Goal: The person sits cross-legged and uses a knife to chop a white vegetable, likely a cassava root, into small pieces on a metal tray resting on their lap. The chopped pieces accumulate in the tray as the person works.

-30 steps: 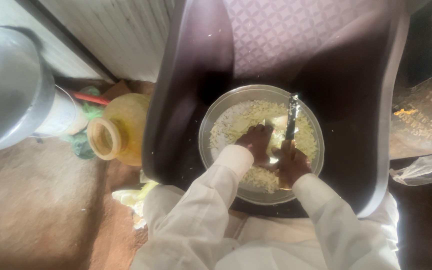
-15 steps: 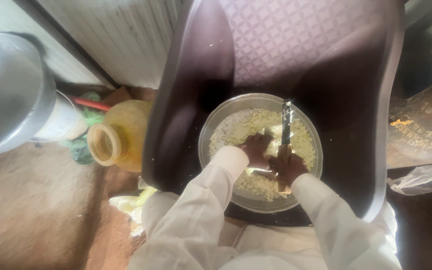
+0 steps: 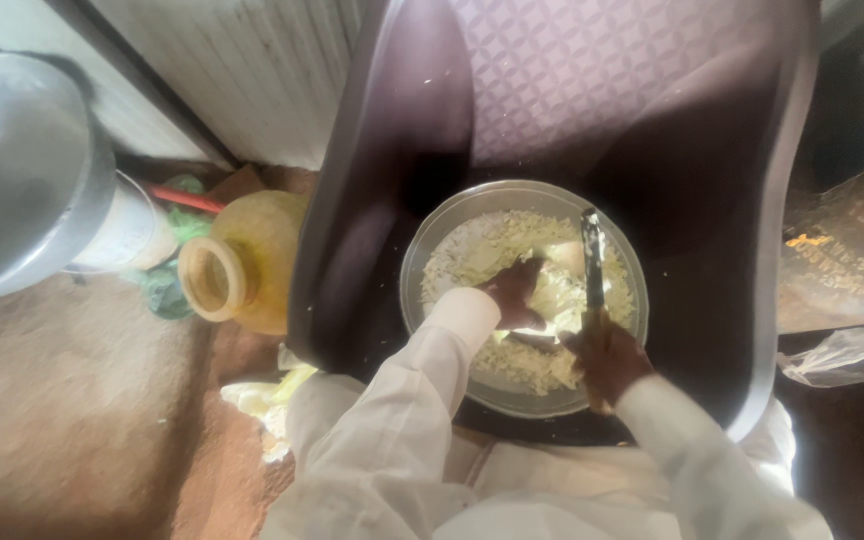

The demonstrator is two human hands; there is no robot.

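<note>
Chopped cabbage (image 3: 512,245), pale yellow-green shreds and a few bigger leaf pieces, fills one round steel bowl (image 3: 422,262). The bowl sits on the seat of one dark maroon plastic chair (image 3: 372,200), right in front of me. My left hand (image 3: 514,292) is down in the bowl, fingers curled over the cabbage, pressing on a clump near the middle. My right hand (image 3: 607,360) is closed around the handle of one knife (image 3: 592,262); its blade points away from me and lies over the shreds on the right side of the bowl. Both my sleeves are white.

On the floor left of the chair: one yellow plastic jug (image 3: 242,265) lying tilted, mouth open toward me, contents not visible. Further left, one large grey metal pot (image 3: 22,170), seen from outside only, can't tell what's in it. Some pale leaf scraps (image 3: 262,395) lie on the brown floor by my knee.
</note>
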